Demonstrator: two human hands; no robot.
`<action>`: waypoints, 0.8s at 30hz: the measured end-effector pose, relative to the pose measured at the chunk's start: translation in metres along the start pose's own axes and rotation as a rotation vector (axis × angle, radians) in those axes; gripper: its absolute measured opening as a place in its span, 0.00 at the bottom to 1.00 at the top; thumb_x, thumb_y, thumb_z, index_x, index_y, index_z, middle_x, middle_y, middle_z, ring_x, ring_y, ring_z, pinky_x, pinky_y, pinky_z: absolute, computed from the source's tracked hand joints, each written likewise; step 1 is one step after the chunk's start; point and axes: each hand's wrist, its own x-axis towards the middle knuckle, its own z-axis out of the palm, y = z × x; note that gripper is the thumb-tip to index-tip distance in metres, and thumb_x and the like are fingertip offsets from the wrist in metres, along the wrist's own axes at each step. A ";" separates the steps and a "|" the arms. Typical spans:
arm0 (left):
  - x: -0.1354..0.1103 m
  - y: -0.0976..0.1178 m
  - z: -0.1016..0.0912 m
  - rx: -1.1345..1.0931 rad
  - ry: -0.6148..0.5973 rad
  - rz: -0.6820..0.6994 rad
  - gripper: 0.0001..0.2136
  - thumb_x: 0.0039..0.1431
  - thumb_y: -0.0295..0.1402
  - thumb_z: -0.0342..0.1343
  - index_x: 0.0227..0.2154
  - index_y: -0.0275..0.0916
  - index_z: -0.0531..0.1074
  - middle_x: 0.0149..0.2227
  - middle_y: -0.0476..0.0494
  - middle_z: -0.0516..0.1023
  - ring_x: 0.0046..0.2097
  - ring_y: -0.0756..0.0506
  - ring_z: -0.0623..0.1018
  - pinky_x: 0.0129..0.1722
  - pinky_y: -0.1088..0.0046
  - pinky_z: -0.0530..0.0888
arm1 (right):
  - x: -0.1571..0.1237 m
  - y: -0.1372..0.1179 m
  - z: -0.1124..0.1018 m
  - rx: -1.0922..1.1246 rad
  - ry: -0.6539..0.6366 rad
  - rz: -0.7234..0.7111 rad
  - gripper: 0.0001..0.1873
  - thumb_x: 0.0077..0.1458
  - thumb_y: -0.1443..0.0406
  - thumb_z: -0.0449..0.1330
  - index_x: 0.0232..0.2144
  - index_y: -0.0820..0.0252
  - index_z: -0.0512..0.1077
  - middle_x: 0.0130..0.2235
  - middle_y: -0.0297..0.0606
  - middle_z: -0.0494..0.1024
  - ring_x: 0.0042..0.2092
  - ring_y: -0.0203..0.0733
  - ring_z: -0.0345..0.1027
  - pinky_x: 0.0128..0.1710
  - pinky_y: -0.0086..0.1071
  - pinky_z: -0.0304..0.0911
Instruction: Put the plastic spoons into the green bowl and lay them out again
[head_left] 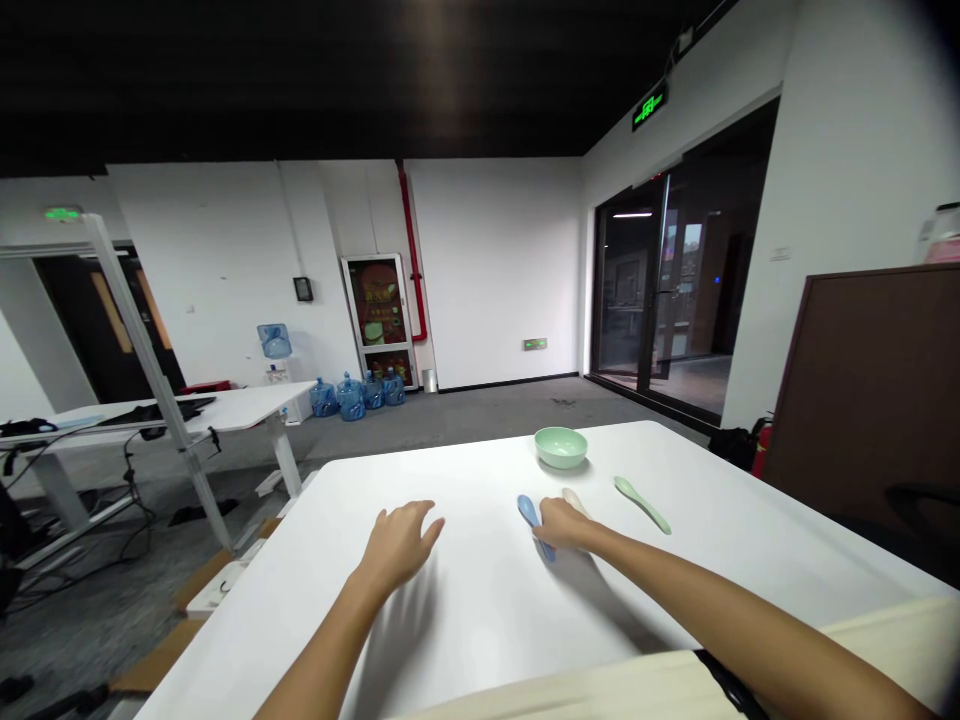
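Note:
My right hand (564, 524) is closed around the handle of a blue spoon (529, 509) at the middle of the white table (480, 620). The spoon's bowl points away from me, and its handle end shows below my fingers. Just beyond that hand is a pale beige spoon (573, 499), partly hidden by it. A light green spoon (643, 505) lies slanted to the right. Behind the spoons stands a light green bowl (561, 448) near the far edge. To the left, my left hand (401, 542) hovers over the table with its fingers apart, holding nothing.
Several blue water bottles (351, 398) stand on the floor by the far wall. Another white table (255, 405) with cables and a metal post (150, 350) is at the left. A brown cabinet (870, 400) rises on the right, with a glass door (660, 290) behind.

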 end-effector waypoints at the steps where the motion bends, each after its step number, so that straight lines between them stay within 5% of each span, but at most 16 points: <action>1: 0.000 0.000 0.000 -0.001 0.000 0.001 0.24 0.65 0.47 0.40 0.57 0.43 0.68 0.59 0.41 0.72 0.58 0.39 0.72 0.60 0.56 0.62 | 0.001 0.001 0.001 -0.011 0.006 -0.032 0.10 0.47 0.65 0.58 0.17 0.60 0.70 0.18 0.32 0.68 0.31 0.40 0.67 0.48 0.35 0.51; 10: -0.002 0.001 -0.002 -0.005 0.002 -0.003 0.24 0.65 0.47 0.40 0.57 0.43 0.68 0.59 0.41 0.72 0.58 0.38 0.72 0.60 0.54 0.62 | 0.000 0.000 -0.002 -0.061 0.066 -0.088 0.17 0.54 0.56 0.55 0.19 0.61 0.69 0.24 0.39 0.74 0.35 0.44 0.71 0.46 0.36 0.52; 16: -0.002 0.001 -0.002 -0.003 -0.001 0.002 0.24 0.66 0.46 0.39 0.57 0.41 0.68 0.59 0.41 0.72 0.59 0.37 0.71 0.60 0.51 0.61 | -0.004 0.003 -0.033 -0.027 0.092 -0.017 0.22 0.59 0.51 0.52 0.29 0.63 0.73 0.34 0.48 0.78 0.38 0.47 0.72 0.33 0.32 0.54; 24: 0.000 -0.001 0.002 0.006 0.014 0.000 0.24 0.66 0.46 0.39 0.57 0.41 0.68 0.59 0.40 0.72 0.58 0.37 0.72 0.60 0.50 0.61 | -0.026 0.048 -0.078 0.009 0.313 -0.021 0.29 0.62 0.46 0.46 0.50 0.59 0.70 0.47 0.49 0.77 0.49 0.53 0.71 0.41 0.35 0.59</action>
